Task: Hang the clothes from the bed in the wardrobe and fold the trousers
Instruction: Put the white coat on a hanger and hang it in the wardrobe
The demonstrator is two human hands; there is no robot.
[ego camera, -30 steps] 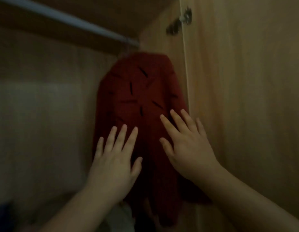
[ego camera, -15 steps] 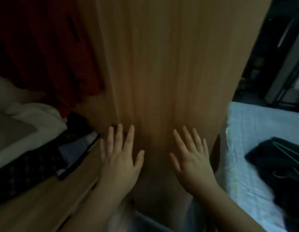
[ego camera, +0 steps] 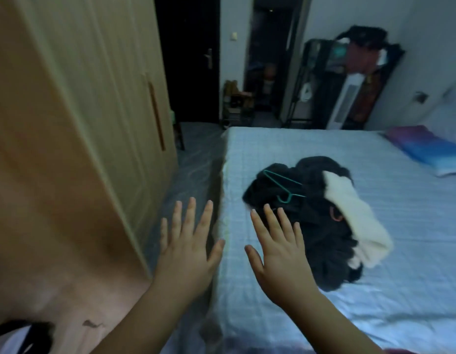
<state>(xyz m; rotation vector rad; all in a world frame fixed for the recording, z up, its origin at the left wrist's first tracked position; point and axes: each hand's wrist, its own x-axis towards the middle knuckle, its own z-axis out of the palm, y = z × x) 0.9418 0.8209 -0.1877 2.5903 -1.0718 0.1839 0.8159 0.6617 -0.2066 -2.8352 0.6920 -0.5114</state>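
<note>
Both the left hand (ego camera: 188, 254) and right hand (ego camera: 279, 254) are spread flat and empty. A heap of dark clothes (ego camera: 311, 226), a green hanger (ego camera: 283, 186) and a white garment (ego camera: 354, 221) wait near the bed's (ego camera: 375, 302) left edge; much work remains.

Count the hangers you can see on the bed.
2: a green hanger on top of the dark clothes pile, and a red hanger half buried beside the white garment. More may be hidden underneath.

Dim room — pale walls (ego camera: 426, 34), a dark door (ego camera: 196, 60), a cluttered black rack (ego camera: 349, 72) beyond.
</note>
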